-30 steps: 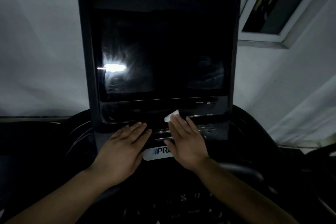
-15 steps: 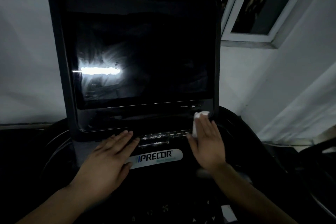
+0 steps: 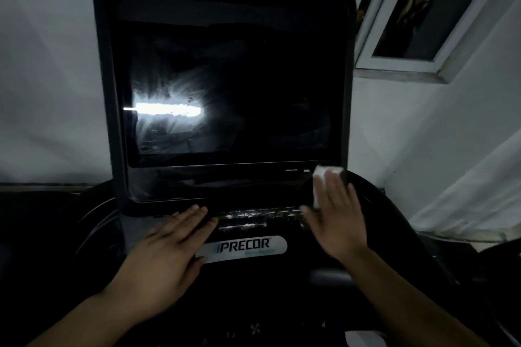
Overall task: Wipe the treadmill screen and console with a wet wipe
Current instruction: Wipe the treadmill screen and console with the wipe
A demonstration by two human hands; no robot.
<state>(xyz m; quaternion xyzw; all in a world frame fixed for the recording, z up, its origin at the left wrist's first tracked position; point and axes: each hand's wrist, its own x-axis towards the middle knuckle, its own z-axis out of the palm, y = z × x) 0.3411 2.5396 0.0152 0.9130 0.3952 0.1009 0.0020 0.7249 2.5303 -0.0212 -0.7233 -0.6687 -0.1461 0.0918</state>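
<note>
Wipe (image 3: pixel 324 177), white and bunched, sits under the fingers of the right hand (image 3: pixel 335 220) at the lower right corner of the screen (image 3: pixel 225 98), against the dark strip below the glass. The fingers lie straight and together on top of it, pressing it flat to the surface; part of the wipe shows above the fingertips and a thin edge shows beside the index finger. Whether the thumb tucks under the wipe cannot be told.

Left hand (image 3: pixel 166 256) rests flat on the console (image 3: pixel 253 284), fingers extended and relaxed, holding nothing. Its fingertips touch the left end of the vent row (image 3: pixel 253 217), a band of slots streaked with pale residue that runs between the two hands. Its thumb side lies over the left end of the badge (image 3: pixel 248 248), a silvery oval reading PRECOR just below the vents.

The screen is off and black, set upright in a dark rounded frame. A bright horizontal glare (image 3: pixel 166 110) sits on its left half, with smears radiating around it.

Faint white button marks (image 3: pixel 255 328), one a fan symbol, show low on the console between the forearms. Behind stands a pale wall (image 3: pixel 42 79); a window (image 3: pixel 428 14) with a white frame is at upper right.
</note>
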